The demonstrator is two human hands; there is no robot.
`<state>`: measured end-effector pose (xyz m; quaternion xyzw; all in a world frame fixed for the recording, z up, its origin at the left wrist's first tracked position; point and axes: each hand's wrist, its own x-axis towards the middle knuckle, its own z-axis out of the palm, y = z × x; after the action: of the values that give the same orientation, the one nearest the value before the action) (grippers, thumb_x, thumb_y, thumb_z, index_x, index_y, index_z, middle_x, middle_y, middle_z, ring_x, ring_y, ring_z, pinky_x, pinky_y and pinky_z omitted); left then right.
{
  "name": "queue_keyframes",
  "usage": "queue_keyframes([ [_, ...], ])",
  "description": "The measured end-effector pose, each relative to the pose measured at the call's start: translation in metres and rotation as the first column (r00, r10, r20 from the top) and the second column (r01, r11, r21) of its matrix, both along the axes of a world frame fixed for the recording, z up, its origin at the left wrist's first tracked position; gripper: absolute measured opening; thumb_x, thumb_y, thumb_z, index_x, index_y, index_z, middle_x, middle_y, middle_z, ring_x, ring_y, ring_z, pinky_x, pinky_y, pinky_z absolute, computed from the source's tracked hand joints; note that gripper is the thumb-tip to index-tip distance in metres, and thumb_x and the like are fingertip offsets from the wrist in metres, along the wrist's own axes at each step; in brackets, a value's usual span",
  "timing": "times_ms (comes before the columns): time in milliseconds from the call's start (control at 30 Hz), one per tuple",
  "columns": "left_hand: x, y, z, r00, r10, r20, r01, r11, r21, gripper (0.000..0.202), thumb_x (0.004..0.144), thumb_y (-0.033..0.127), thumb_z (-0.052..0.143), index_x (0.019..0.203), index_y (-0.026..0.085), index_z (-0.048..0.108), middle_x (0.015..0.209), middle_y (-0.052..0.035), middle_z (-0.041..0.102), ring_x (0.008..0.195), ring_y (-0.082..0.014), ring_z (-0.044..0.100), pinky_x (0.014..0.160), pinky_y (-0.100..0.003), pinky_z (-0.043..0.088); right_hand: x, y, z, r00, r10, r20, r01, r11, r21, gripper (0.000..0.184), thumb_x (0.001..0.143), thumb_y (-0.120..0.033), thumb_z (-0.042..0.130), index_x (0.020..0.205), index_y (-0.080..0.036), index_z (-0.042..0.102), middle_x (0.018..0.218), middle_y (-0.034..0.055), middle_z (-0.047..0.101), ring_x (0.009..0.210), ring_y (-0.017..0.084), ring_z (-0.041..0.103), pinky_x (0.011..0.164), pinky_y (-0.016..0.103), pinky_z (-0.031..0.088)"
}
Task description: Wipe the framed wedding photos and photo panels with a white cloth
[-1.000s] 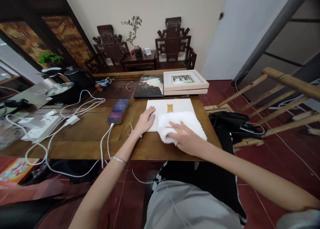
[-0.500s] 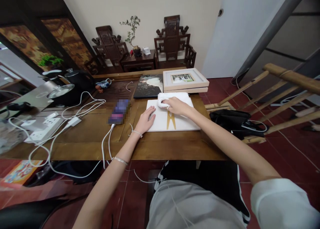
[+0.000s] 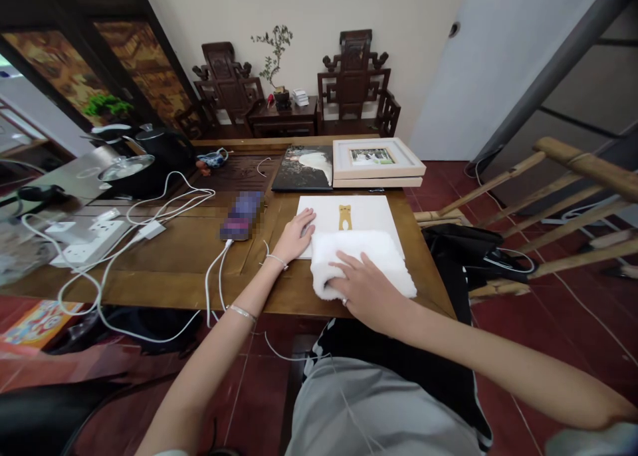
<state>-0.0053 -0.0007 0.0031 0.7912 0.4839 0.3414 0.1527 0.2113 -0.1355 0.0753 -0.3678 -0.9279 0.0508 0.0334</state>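
A white panel with a golden-brown figure on it lies flat on the wooden table. My left hand rests on its left edge, fingers stretched out and holding nothing. Over the panel's near part and the table in front of it spreads a folded, fluffy white towel. My right hand presses down on this towel, with the thumb tucked toward its fold. The towel covers the lower part of the figure and the panel's near edge.
Behind the panel lie a dark picture and stacked pale frames. A phone with a white cable is to the left, beside a power strip and tangled cords. A bamboo chair stands at the right.
My right hand has drawn the towel toward me, from the panel's far part to its near edge, uncovering the top of the figure. My left hand stays on the panel's left edge.
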Motion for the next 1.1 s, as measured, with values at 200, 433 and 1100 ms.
queue_keyframes([
  [200, -0.003, 0.001, 0.0, 1.0, -0.013, -0.005, 0.013, 1.0, -0.008, 0.042, 0.093, 0.028, 0.048, 0.129, 0.014, 0.064, 0.145, -0.0129, 0.055, 0.14, -0.0264, 0.046, 0.12, -0.047, 0.034, -0.013, 0.046, 0.009, 0.993, -0.113, 0.037, 0.114, 0.993, -0.014, 0.045, 0.088, -0.005, 0.047, 0.13, -0.016, 0.061, 0.141, 0.0185, 0.057, 0.145, 0.034, 0.033, 0.114, 0.062, 0.027],
  [433, -0.004, 0.002, 0.003, 0.999, -0.032, -0.02, 0.032, 0.999, 0.0, 0.044, 0.093, 0.025, 0.047, 0.133, 0.016, 0.061, 0.145, -0.01, 0.056, 0.141, -0.0269, 0.045, 0.12, -0.047, 0.033, -0.026, 0.13, 0.009, 0.98, -0.152, 0.131, 0.144, 0.987, 0.069, 0.061, 0.083, 0.006, 0.038, 0.136, -0.018, 0.056, 0.15, 0.015, 0.049, 0.144, 0.039, 0.031, 0.107, 0.069, 0.031],
  [1100, -0.002, 0.002, 0.001, 1.0, -0.012, -0.025, 0.012, 1.0, -0.009, 0.045, 0.092, 0.021, 0.044, 0.133, 0.015, 0.061, 0.146, -0.0102, 0.055, 0.141, -0.0236, 0.046, 0.121, -0.045, 0.032, -0.011, 0.037, 0.01, 0.99, -0.027, 0.142, 0.015, 0.996, 0.085, 0.045, 0.083, -0.003, 0.046, 0.118, -0.018, 0.069, 0.145, 0.0134, 0.055, 0.138, 0.039, 0.041, 0.106, 0.06, 0.037],
])
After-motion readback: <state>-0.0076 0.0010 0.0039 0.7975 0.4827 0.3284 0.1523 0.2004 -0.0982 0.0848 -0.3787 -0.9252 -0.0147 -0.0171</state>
